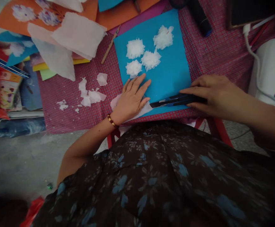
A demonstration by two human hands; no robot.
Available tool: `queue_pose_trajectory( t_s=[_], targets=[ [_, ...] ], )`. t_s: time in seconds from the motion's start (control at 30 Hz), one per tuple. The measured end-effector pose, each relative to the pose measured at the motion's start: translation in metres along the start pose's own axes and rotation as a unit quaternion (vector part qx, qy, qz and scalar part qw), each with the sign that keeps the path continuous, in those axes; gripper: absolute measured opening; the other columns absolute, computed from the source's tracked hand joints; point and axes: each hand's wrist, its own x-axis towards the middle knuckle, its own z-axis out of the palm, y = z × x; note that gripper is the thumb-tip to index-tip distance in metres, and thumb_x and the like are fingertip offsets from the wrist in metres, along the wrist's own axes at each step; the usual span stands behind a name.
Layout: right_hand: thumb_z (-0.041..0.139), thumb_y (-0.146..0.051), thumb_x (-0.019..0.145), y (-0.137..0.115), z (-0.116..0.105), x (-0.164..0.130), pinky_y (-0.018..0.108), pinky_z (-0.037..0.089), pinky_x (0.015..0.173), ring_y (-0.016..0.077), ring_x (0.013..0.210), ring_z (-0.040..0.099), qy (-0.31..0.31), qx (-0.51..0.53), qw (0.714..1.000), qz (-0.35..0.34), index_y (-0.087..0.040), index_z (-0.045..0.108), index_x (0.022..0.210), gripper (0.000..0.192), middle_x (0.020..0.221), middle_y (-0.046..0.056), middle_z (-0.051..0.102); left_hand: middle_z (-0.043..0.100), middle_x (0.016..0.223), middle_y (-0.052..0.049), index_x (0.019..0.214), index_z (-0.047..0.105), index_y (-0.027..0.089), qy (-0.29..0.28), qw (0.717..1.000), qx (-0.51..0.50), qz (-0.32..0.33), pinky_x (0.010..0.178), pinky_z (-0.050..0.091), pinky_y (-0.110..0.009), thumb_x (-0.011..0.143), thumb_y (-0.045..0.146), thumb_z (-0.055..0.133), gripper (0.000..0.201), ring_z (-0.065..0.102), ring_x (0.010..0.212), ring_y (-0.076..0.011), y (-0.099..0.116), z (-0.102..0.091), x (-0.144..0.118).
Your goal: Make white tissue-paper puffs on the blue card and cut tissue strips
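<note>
Checked cloth [64,88] (reddish): blue sheet [168,74], white scraps [93,97], thin stick [109,49].

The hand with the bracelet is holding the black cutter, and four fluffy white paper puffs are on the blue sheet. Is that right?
Not quite: the right hand holds the black cutter. The bracelet is on the left arm, and the left hand isn't on the cutter. The head view shows it. The four white puffs are on the blue sheet, as you said.
</note>
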Motion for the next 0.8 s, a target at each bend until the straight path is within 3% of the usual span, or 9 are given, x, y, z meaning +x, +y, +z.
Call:
queue_pose_trajectory(
  t_s=[0.1,0.27,0.43,0.8],
  targets=[
    [0.053,-0.038,0.094,0.001,0.001,0.0,0.043,0.046,0.079,0.0283,0.092,0.058,-0.002,0.002,1.0,0.015,-0.02,0.066,0.125,0.038,0.107,0.014,0.062,0.029,0.162,-0.015,0.152,0.035,0.02,0.004,1.0,-0.006,0.001,0.124,0.016,-0.052,0.1,0.058,0.025,0.066,0.024,0.151,-0.0321,-0.001,0.001,0.0],
    [0.054,-0.037,0.094,-0.002,0.003,0.007,0.042,0.045,0.08,0.028,0.094,0.057,-0.009,0.008,1.0,-0.005,-0.019,0.066,0.125,0.038,0.107,0.013,0.061,0.032,0.162,-0.009,0.152,0.035,0.029,-0.001,1.0,-0.023,-0.017,0.124,0.017,-0.052,0.099,0.06,0.028,0.062,0.024,0.152,-0.0316,-0.001,0.001,0.001],
    [0.052,-0.035,0.096,-0.009,0.006,0.017,0.042,0.044,0.08,0.0295,0.096,0.057,-0.012,-0.019,0.999,-0.027,-0.018,0.066,0.124,0.036,0.107,0.014,0.061,0.03,0.162,-0.015,0.151,0.036,0.019,-0.003,1.0,-0.003,-0.002,0.124,0.015,-0.052,0.1,0.058,0.026,0.065,0.024,0.151,-0.0318,0.0,0.001,0.001],
    [0.056,-0.035,0.092,-0.017,0.012,0.031,0.044,0.045,0.083,0.0314,0.096,0.059,-0.013,0.01,1.0,-0.026,-0.017,0.062,0.11,0.027,0.105,0.014,0.064,0.033,0.161,-0.013,0.15,0.039,0.02,0.005,1.0,0.009,-0.003,0.124,0.016,-0.05,0.101,0.058,0.024,0.063,0.027,0.15,-0.0304,0.0,0.003,0.001]
  ],
)
